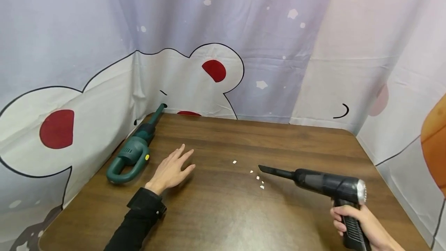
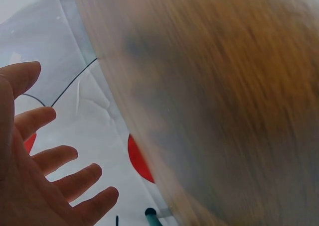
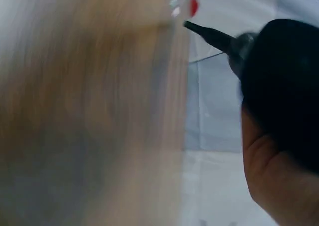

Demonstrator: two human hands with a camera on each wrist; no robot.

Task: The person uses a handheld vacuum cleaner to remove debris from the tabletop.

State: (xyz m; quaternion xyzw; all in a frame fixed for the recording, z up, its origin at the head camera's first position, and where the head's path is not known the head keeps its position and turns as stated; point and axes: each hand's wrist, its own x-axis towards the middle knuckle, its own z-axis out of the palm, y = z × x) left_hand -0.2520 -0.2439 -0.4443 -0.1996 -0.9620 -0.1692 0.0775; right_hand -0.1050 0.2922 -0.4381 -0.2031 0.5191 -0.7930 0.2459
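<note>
My right hand (image 1: pixel 372 226) grips the ribbed handle of a black handheld vacuum cleaner (image 1: pixel 322 183) with a silver rear end. Its slim nozzle points left, the tip close beside several small white scraps (image 1: pixel 262 187) on the brown table. In the right wrist view the vacuum's dark body (image 3: pixel 284 86) covers much of the right hand (image 3: pixel 279 178). My left hand (image 1: pixel 172 169) holds nothing, fingers spread, over the left part of the table; the left wrist view shows the same spread fingers (image 2: pixel 84 181).
A green tool (image 1: pixel 130 152) with a loop handle, yellow button and long thin tube lies along the table's left edge, left of my left hand. The wooden table (image 1: pixel 223 220) meets a printed cloth curtain (image 1: pixel 265 69) at the back and sides.
</note>
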